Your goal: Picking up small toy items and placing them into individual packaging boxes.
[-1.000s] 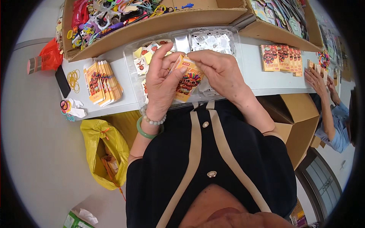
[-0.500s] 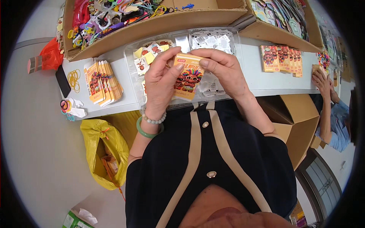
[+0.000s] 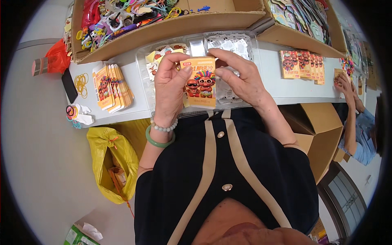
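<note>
My left hand [image 3: 169, 92] grips a flat orange cardboard box [image 3: 200, 83], thumb on its front and fingers behind it. Two cartoon figures with sunglasses and a rainbow crest decorate the box, which stands tilted toward me. At its upper right is my right hand [image 3: 243, 77], thumb and forefinger spread apart; the thumb tip is beside the box's edge, and I cannot tell if it touches. Behind both hands lies a clear plastic tray [image 3: 141, 87] with cartoon stickers [image 3: 153, 67] on the left and small white packets [image 3: 232, 45] on the right.
Orange boxes are stacked left [image 3: 112, 87] and right [image 3: 302, 65]. Rubber bands [image 3: 81, 85] and a phone [image 3: 69, 86] lie far left. Cardboard bins of trinkets [image 3: 171, 30] and colourful cards [image 3: 298, 41] line the back. A co-worker's hands [image 3: 347, 87] are at right; a yellow sack [image 3: 96, 159] stands below.
The box has turned more upright and its front faces me more fully. My right thumb has slid off its top front to the right edge, and the right fingers have spread.
</note>
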Available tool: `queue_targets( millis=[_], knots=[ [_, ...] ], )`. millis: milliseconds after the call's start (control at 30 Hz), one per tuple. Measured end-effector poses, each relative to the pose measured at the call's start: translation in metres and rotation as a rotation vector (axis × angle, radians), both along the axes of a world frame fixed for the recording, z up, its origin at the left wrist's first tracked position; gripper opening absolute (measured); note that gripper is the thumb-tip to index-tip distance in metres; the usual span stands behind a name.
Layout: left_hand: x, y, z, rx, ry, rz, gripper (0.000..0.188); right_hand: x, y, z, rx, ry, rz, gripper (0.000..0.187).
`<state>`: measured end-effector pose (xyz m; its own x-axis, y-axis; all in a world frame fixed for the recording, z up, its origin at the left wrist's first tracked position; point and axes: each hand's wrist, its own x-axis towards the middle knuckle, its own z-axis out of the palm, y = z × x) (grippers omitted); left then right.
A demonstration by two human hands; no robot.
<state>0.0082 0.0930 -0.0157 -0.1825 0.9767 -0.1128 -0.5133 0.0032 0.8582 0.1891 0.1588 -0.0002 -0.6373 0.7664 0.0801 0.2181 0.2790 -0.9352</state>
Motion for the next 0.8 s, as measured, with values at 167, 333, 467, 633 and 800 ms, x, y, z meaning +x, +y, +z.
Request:
queue_targets(
  millis=[167, 333, 467, 633, 800],
  knots=[
    [0.000, 0.003, -0.002, 0.009, -0.103, 0.018, 0.014, -0.005, 0.000, 0.004, 0.620, -0.099, 0.036, 0.048],
    [0.001, 0.003, 0.012, -0.172, -0.141, -0.180, 0.022, 0.006, 0.005, 0.008, 0.822, -0.064, 0.002, 0.043],
    [0.004, -0.003, 0.017, 0.108, 0.274, -0.087, 0.041, 0.019, 0.005, 0.018, 0.122, -0.154, -0.049, 0.026],
    [0.007, 0.002, 0.025, -0.048, 0.164, -0.212, 0.045, 0.022, 0.017, 0.051, 0.134, -0.520, 0.091, 0.027],
    [0.002, 0.006, 0.012, -0.091, 0.127, -0.053, 0.041, 0.056, 0.135, 0.074, 0.503, -0.645, -0.412, 0.030]
  ],
)
